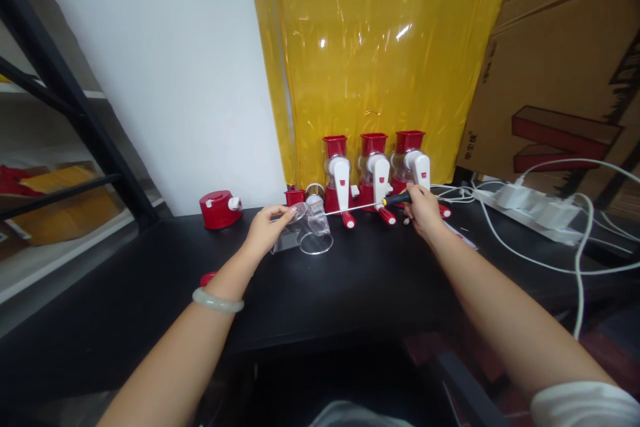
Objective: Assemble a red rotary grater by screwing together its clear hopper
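Observation:
My left hand (270, 228) grips a clear plastic housing (315, 240) by its left side, low over the black table. In my right hand (423, 210) is a screwdriver (395, 199) with a black and yellow handle, its long shaft pointing left. The shaft's tip reaches the clear housing; whether it touches is too small to tell. Behind stand three red and white rotary graters (375, 170) with cranks. A metal grater drum (315, 192) and a small red part (295, 197) sit just behind the housing. To the left rests a red round base (220, 209) with a white knob.
White power strips with plugs (540, 213) and loose cables lie at the right, before a large cardboard box (560, 80). A yellow plastic curtain (385, 47) hangs behind. Another red piece (207, 278) lies partly behind my left wrist. Shelving (30, 193) stands at left.

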The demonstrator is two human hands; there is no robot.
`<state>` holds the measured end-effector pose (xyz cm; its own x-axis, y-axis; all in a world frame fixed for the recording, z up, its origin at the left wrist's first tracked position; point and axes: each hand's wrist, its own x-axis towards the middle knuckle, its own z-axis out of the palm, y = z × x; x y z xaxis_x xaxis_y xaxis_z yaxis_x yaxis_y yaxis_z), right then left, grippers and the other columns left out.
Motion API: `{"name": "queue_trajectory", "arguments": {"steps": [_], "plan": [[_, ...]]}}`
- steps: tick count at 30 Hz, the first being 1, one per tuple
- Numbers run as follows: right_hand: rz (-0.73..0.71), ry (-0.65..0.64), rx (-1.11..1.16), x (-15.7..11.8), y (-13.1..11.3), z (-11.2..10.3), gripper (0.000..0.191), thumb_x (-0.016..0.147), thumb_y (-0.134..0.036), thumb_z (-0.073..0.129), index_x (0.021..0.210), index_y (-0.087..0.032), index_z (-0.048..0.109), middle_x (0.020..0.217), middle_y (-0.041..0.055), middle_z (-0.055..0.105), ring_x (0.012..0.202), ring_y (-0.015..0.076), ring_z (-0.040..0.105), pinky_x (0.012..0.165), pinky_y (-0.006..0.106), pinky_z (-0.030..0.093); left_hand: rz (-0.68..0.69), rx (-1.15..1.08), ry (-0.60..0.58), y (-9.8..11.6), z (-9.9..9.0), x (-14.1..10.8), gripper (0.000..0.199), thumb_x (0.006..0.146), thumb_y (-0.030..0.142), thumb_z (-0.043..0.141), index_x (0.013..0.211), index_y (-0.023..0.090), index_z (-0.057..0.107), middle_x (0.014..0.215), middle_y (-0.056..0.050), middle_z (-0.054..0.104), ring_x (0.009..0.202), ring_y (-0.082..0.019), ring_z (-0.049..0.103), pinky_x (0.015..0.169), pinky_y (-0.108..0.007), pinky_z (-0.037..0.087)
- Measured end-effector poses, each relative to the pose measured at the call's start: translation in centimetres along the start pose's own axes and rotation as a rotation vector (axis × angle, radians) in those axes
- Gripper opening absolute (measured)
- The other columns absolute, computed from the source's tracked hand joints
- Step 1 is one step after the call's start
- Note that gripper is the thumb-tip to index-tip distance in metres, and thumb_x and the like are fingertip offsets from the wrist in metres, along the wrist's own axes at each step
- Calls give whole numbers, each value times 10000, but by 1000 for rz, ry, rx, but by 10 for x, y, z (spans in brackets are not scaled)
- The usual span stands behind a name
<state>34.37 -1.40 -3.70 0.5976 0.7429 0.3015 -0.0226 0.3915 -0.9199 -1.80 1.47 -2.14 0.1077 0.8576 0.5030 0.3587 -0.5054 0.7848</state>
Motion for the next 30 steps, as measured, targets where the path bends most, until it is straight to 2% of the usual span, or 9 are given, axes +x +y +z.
{"name": "queue_trajectory", "arguments": {"steps": [7,10,12,13,16,19,25,27,30], "plan": [[75,47,-115,3,3,-1,348,815,-482,652,624,-254,471,348,-75,321,286,107,311,274,241,212,-27,1,19,3,0,-1,340,699,541,770,764,208,779,820,-75,758,839,-252,689,801,-353,511],[106,75,-168,6,-1,-1,364,841,-514,603,616,-246,502,351,-43,381,296,133,376,284,253,284,-22,5,10,4,-1,-1,343,704,548,766,758,209,778,822,-77,760,843,-255,695,800,-355,514],[186,28,-94,9,-8,-4,334,871,-473,532,648,-226,549,428,-1,505,357,153,488,348,265,409,-21,-7,-3,5,-2,-1,353,701,556,770,762,209,779,827,-80,764,847,-258,700,797,-354,516],[218,-36,-18,10,-13,-6,298,873,-429,506,680,-213,578,508,22,580,423,164,558,412,282,480,-23,-19,-10,5,-2,-1,361,696,561,774,765,207,779,831,-81,765,847,-259,702,794,-353,517],[173,-236,157,14,-24,-14,178,800,-317,527,782,-189,650,733,48,683,652,196,679,594,339,578,-32,-39,-17,6,0,-1,386,685,570,782,778,195,779,834,-86,766,850,-263,704,792,-355,517],[110,-282,201,17,-28,-20,120,734,-275,574,787,-198,649,753,31,665,718,200,672,648,357,583,-31,-33,-14,6,2,-3,394,689,566,778,797,187,781,838,-90,763,863,-267,701,804,-361,514],[127,-244,144,17,-24,-20,84,750,-284,586,752,-202,604,690,13,629,626,178,642,592,330,560,-27,-23,-12,7,5,-4,374,704,556,768,793,193,776,834,-88,761,863,-266,702,812,-366,516],[128,-251,107,17,-22,-20,110,767,-313,617,764,-205,598,647,7,626,564,166,623,533,292,521,-32,-30,-13,7,4,-4,369,701,552,772,793,195,778,835,-87,762,850,-263,703,803,-365,520],[107,-292,27,18,-19,-23,221,787,-418,682,764,-220,586,569,4,614,481,153,573,421,236,401,-35,-39,-3,7,4,-5,363,696,550,782,798,202,785,842,-85,766,845,-260,703,808,-367,523]]}}
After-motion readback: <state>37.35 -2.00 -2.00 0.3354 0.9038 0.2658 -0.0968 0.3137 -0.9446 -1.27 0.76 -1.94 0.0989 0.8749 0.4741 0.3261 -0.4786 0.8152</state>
